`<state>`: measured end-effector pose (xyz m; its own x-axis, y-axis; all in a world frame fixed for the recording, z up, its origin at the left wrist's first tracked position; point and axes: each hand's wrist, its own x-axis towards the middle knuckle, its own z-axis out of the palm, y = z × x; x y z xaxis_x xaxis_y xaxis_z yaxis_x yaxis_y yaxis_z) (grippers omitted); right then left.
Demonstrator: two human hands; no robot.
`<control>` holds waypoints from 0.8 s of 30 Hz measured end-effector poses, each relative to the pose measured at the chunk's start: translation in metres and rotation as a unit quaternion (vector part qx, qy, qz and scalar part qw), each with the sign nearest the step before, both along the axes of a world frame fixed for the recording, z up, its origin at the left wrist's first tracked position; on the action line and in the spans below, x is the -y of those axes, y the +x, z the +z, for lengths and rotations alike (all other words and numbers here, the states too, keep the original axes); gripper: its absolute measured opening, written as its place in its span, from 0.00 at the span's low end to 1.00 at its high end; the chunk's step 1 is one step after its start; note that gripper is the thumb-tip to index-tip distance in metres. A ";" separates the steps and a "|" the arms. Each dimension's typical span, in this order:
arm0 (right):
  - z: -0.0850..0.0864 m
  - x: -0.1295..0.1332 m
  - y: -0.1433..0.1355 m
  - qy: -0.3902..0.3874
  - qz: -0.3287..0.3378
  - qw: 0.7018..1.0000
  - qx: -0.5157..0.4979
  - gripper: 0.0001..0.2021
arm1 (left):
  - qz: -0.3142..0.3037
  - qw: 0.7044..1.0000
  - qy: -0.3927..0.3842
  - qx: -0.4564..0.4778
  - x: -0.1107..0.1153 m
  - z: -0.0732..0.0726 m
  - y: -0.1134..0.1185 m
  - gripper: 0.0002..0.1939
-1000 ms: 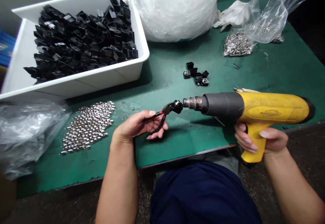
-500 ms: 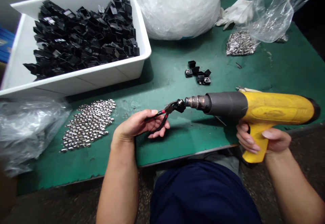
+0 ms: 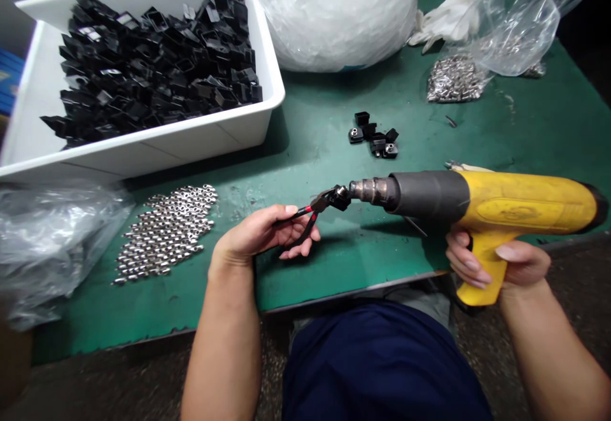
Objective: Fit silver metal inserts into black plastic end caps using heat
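Note:
My left hand (image 3: pixel 272 233) is closed round the dark handles of a pair of pliers (image 3: pixel 319 204) with red bands. In the jaws sits a small black plastic piece (image 3: pixel 340 199) with a shiny metal fitting on it. My right hand (image 3: pixel 496 262) grips the yellow handle of a heat gun (image 3: pixel 525 201). The gun's stepped metal nozzle (image 3: pixel 372 190) points left, right at the black piece; whether they touch I cannot tell. Beyond the nozzle, several black plastic pieces (image 3: pixel 370 131) lie in a small group, some with metal fittings.
A white bin (image 3: pixel 167 144) full of black plastic parts stands at the back left. Rows of small metal fittings (image 3: pixel 165 233) lie near a clear plastic bag (image 3: pixel 52 242). Behind are a big white bag (image 3: pixel 338 13), a bag of metal parts (image 3: pixel 456 79) and a white glove (image 3: pixel 449 20).
The heat gun has shifted very slightly to the right with my right hand. The pliers and the black piece stay almost where they were.

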<state>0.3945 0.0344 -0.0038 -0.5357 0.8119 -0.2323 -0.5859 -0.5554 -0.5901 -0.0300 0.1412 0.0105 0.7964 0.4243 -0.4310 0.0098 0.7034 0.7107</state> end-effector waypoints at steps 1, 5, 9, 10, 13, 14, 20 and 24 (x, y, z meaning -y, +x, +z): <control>0.000 0.000 0.000 0.000 0.001 1.000 0.000 0.18 | 0.000 1.000 -0.001 0.000 0.000 0.000 0.000 0.30; 0.000 0.000 0.000 -0.002 -0.002 1.000 0.003 0.19 | -0.001 1.000 -0.001 -0.004 0.000 0.000 0.000 0.31; 0.000 0.001 0.000 -0.003 -0.003 1.000 0.004 0.19 | -0.003 1.000 -0.002 -0.008 0.000 0.001 0.001 0.30; 0.000 0.001 0.000 -0.003 -0.003 1.000 0.004 0.19 | -0.003 1.000 -0.002 -0.008 0.000 0.001 0.001 0.30; 0.001 0.001 0.001 -0.003 -0.003 1.000 0.005 0.19 | -0.003 1.000 -0.002 -0.007 0.000 0.001 0.001 0.30; 0.001 0.001 0.001 -0.002 -0.002 1.000 0.004 0.19 | -0.004 1.000 -0.001 -0.007 0.000 0.001 0.001 0.30; -0.001 0.000 0.000 0.003 -0.006 1.000 0.002 0.19 | -0.005 1.000 0.000 -0.012 0.000 0.000 0.000 0.31; -0.001 -0.001 -0.001 0.009 -0.005 1.000 0.003 0.19 | -0.006 1.000 0.003 -0.010 0.000 0.000 0.001 0.31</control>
